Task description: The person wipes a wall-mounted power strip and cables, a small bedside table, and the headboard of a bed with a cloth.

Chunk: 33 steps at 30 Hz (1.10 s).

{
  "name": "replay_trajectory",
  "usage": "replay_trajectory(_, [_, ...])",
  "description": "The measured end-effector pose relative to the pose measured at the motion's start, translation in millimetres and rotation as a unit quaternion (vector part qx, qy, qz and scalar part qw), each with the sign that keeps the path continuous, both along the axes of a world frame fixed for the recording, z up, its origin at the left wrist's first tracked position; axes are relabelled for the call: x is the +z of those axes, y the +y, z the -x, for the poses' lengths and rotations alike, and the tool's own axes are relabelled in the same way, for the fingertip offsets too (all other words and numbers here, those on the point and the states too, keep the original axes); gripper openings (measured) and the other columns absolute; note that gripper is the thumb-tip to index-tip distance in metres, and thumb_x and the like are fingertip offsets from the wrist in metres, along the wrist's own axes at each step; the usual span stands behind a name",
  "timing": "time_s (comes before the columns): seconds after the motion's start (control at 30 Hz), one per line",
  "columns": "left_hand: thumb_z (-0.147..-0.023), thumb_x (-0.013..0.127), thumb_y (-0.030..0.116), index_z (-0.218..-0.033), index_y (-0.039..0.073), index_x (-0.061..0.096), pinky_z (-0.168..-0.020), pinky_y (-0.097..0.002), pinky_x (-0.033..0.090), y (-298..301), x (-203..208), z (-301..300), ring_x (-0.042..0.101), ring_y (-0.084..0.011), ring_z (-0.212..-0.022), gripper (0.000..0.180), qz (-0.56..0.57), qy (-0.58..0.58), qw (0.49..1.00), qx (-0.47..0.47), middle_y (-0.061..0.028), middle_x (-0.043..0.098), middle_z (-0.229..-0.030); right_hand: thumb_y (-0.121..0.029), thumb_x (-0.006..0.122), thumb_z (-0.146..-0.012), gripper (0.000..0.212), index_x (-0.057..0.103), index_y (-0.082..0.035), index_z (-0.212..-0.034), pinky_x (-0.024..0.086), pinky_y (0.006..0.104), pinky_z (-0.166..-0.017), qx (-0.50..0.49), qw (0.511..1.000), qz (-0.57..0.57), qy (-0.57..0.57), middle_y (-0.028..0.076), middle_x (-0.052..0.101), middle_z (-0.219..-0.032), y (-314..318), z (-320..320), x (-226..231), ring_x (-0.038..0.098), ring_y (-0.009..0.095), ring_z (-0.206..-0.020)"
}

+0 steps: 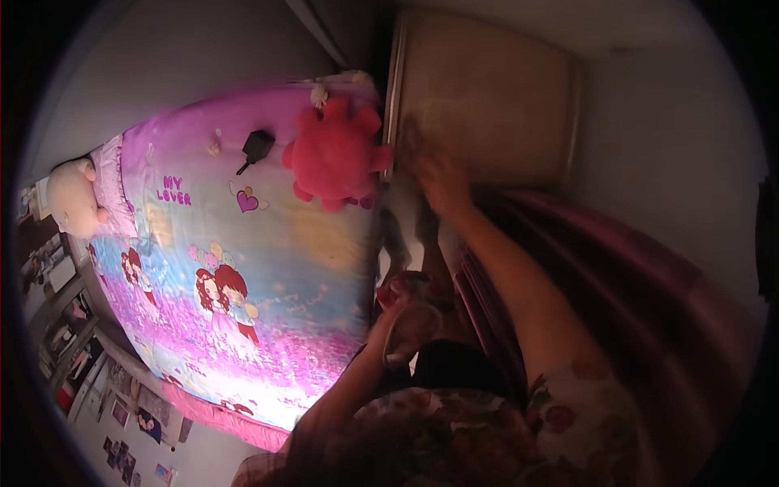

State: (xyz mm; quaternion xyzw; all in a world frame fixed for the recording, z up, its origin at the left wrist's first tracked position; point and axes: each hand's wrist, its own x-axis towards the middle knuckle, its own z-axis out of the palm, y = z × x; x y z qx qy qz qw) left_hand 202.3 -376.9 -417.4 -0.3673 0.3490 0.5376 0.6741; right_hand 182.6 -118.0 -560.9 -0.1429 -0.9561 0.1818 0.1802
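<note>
My right hand (442, 183) reaches forward to the near left part of a tan wooden cabinet top (495, 97). Its fingers look stretched out over the surface, though dim light and blur soften them. Lower down, beside the bed's edge, my left hand (391, 304) is closed around a small reddish thing (412, 284) whose kind I cannot make out. A rounded, pale-rimmed thing (414, 331) shows just beside my left wrist; whether I hold it too is unclear.
To the left, a bed with a printed purple and blue cover (300, 268) bears a red flower-shaped cushion (337, 154), a black paddle-shaped object (257, 146) and a pale plush toy (75, 199). A dark purple curtain (600, 252) hangs at my right.
</note>
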Motion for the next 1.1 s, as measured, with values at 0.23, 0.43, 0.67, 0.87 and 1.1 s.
replay_trajectory(0.23, [-0.086, 0.04, 0.058, -0.121, 0.007, 0.045, -0.073, -0.0298, 0.048, 17, 2, 15, 0.056, -0.0212, -0.088, 0.062, -0.034, 0.04, 0.998, -0.017, -0.0093, 0.055, -0.105, -0.012, 0.056, -0.068, 0.033, 0.06, -0.006, -0.1, 0.037, 0.0413, -0.09, -0.125, 0.945, 0.265, -0.142, 0.014, 0.05, -0.116, -32, -94, 71, 0.044, 0.036, -0.106])
replay_trajectory(0.43, [-0.082, 0.035, 0.067, -0.13, 0.011, 0.037, -0.068, -0.0281, 0.049, 62, 41, 46, 0.056, -0.0187, -0.092, 0.074, -0.07, 0.048, 0.996, -0.041, -0.0088, 0.051, -0.117, -0.013, 0.058, -0.074, 0.04, 0.053, -0.002, -0.113, 0.033, 0.0406, -0.098, 0.08, 0.909, 0.402, -0.074, 0.017, 0.046, -0.123, -60, -54, 209, 0.043, 0.037, -0.112])
replay_trajectory(0.67, [-0.086, 0.038, 0.052, -0.13, 0.008, 0.038, -0.093, -0.0358, 0.041, 100, 34, 43, 0.048, -0.0256, -0.111, 0.062, -0.066, 0.135, 0.975, 0.161, -0.0107, 0.047, -0.125, -0.015, 0.062, -0.08, 0.066, 0.026, -0.001, -0.134, 0.03, 0.0329, -0.1, -0.259, 0.721, 0.636, 0.088, 0.018, 0.036, -0.132, -63, -90, 197, 0.036, 0.025, -0.123])
replay_trajectory(0.87, [-0.085, 0.045, 0.04, -0.106, 0.008, 0.053, -0.086, -0.035, 0.043, 138, 21, 54, 0.053, -0.0221, -0.095, 0.039, -0.1, 0.072, 0.947, 0.297, -0.009, 0.056, -0.102, -0.008, 0.06, -0.077, 0.058, 0.036, 0.0, -0.129, 0.036, 0.0315, -0.095, -0.189, 0.743, 0.642, 0.008, 0.014, 0.048, -0.121, -50, -89, 181, 0.045, 0.021, -0.113])
replay_trajectory(1.1, [-0.083, 0.043, 0.042, -0.135, 0.007, 0.029, -0.108, -0.0464, 0.016, 158, 56, 108, 0.031, -0.0286, -0.127, 0.064, -0.242, 0.187, 0.893, 0.329, -0.0122, 0.038, -0.135, 0.003, 0.047, -0.073, 0.046, 0.046, 0.0, -0.118, 0.043, 0.0274, -0.084, -0.318, 0.561, 0.756, 0.113, 0.009, 0.057, -0.106, 41, -103, 194, 0.054, 0.016, -0.097])
